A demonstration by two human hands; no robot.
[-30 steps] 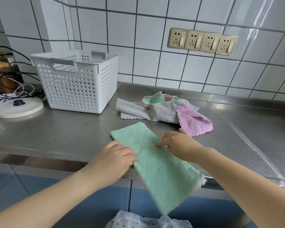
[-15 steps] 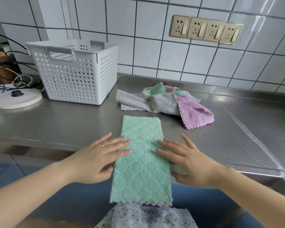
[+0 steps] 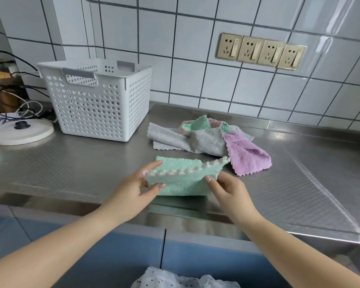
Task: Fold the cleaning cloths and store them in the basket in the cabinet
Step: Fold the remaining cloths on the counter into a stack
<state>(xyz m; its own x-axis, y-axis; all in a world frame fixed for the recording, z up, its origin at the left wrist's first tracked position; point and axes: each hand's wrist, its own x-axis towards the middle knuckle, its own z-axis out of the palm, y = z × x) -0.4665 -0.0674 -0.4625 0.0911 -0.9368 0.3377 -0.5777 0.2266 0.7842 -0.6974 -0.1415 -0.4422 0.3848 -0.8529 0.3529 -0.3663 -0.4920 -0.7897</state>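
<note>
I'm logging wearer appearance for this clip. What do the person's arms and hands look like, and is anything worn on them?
Both forearms are bare, with no sleeves, watch or bracelet in view. The left hand and right hand wear no gloves. The fingernails look pale and glossy. No ring shows on either hand in this frame.

The white lid [image 3: 19, 132] runs off the left edge (its cables too), and the pile [image 3: 206, 138] hides its lower cloths.

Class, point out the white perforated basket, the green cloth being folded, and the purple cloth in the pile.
white perforated basket [image 3: 96, 113]: head view, front perforated wall.
green cloth [image 3: 181, 187]: head view, near folded layer between the hands.
purple cloth [image 3: 247, 161]: head view, its spread-out flap.
</note>
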